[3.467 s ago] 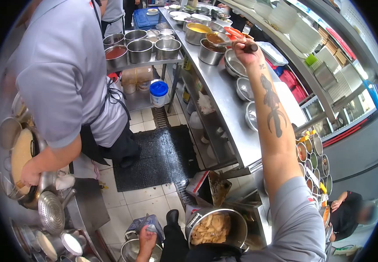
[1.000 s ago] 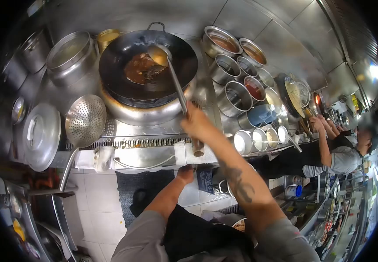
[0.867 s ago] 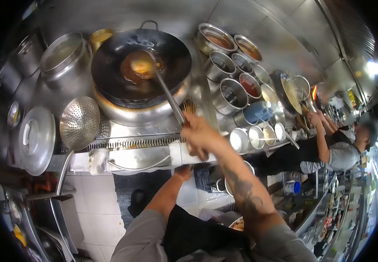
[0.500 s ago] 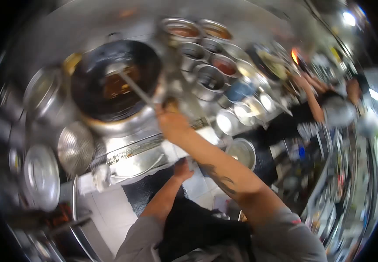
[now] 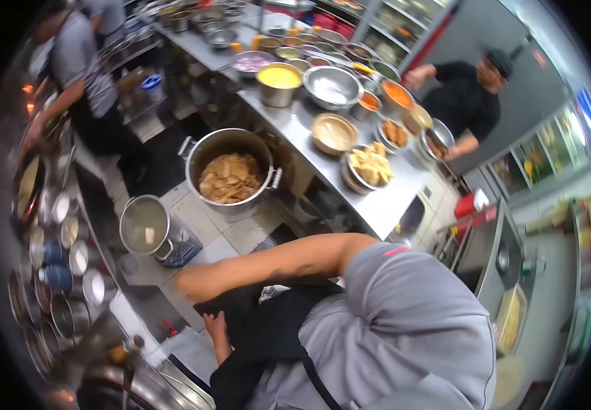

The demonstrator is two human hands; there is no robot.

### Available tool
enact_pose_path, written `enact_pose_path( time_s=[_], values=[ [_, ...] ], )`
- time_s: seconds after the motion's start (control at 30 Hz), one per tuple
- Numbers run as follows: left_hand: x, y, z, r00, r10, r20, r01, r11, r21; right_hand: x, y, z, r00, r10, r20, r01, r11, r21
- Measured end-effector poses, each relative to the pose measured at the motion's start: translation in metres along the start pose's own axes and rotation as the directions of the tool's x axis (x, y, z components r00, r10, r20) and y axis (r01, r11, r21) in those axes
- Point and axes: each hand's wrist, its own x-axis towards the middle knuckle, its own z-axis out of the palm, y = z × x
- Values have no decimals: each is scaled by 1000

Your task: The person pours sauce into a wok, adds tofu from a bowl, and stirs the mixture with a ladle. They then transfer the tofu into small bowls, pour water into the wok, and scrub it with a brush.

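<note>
My right arm reaches across to the left, and my right hand [image 5: 190, 284] at its end is smeared, with its fingers hidden. Whether it holds anything cannot be made out. Below it, close to my black apron [image 5: 261, 335], my left hand [image 5: 217, 326] is open, its fingers apart and nothing seen in them. A metal pot of cloudy liquid with a pale piece in it [image 5: 146, 225] stands just beyond my right hand. Farther off is a large two-handled stockpot [image 5: 230, 140] of brown cooked pieces. Blurred at lower left is metal cookware [image 5: 97, 389] on the stove.
A long steel counter [image 5: 384, 208] carries bowls and containers of food, including a yellow-filled pot [image 5: 279, 85]. A person in black [image 5: 470, 96] stands behind it. Another person in grey [image 5: 90, 68] works at the stove, upper left. Metal containers [image 5: 70, 314] line the left side.
My view has swung right, from the wok and stove to the stockpots and counter. Earlier my right hand held a ladle over the wok; now no ladle shows clearly at that hand.
</note>
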Motion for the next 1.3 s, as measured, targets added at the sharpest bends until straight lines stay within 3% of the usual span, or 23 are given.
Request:
enact_pose_path(
  time_s=[0.07,0.1,0.13,0.17,0.23,0.27,0.3,0.37,0.43,0.47,0.53,0.57,0.6,0.73,0.83,0.9,0.93,0.97,1.03,1.07,1.1,1.17,1.3],
  values=[
    [-9,25,-9,992,-86,89,79,994,82,-101,46,-13,948,263,-178,-212,942,260],
    [-4,25,-13,988,-114,106,99,986,137,-151,57,-32,877,477,-53,-456,863,219],
    [2,25,-17,983,-146,113,123,975,184,-211,69,-38,814,567,-128,-532,816,227],
    [7,23,-21,992,-106,70,87,969,231,-264,63,-53,660,749,-59,-633,596,494],
    [18,15,-36,999,-36,-24,42,947,319,-353,55,-59,297,954,50,-460,97,883],
    [29,7,-43,994,14,-109,25,936,350,-395,67,-47,187,982,5,-301,52,952],
    [44,-2,-50,980,62,-189,16,923,385,-424,70,-50,79,997,-16,-209,32,977],
    [69,-16,-72,973,191,-130,-156,959,238,-470,72,-52,-86,939,-333,-109,323,940],
    [99,-30,-79,841,399,-365,-158,827,540,-497,96,-64,-215,940,-264,-94,249,964],
    [119,-38,-88,803,463,-376,-208,809,550,-507,101,-64,-211,952,-223,-27,223,974],
    [120,-7,-95,877,281,-390,-59,868,494,-536,142,-66,-178,982,-62,147,89,985],
    [154,-40,-106,839,316,-443,-3,816,577,-565,166,-64,16,1000,-26,246,21,969],
    [161,-40,-113,871,278,-404,22,800,600,-547,163,-73,-134,991,2,211,27,977],
    [138,3,-96,876,243,-417,47,816,576,-562,192,-82,-127,989,76,250,-43,967],
    [133,17,-92,858,238,-456,107,785,610,-576,205,-74,-238,968,73,351,16,936],
    [143,-5,-77,827,317,-465,64,768,637,-573,207,-64,-215,977,2,460,100,882],
    [154,-26,-73,782,408,-472,80,685,724,-591,212,-52,-109,985,-137,343,166,924],
    [148,-2,-68,845,243,-477,272,573,774,-608,214,-48,29,982,-186,276,171,946],
    [175,-16,-84,917,176,-358,212,545,811,-568,204,-59,-286,958,21,265,58,963],
    [180,-3,-94,972,61,-228,147,600,786,-533,184,-67,-303,953,-26,231,100,968],
    [176,12,-91,975,92,-202,116,565,817,-558,210,-54,-132,991,-30,348,75,935],
    [204,3,-99,986,-2,-169,114,745,657,-541,199,-59,-261,965,9,264,63,962],
    [208,37,-10,933,350,85,-333,747,576,-509,168,-84,-359,931,-59,213,143,967]
  ],
)
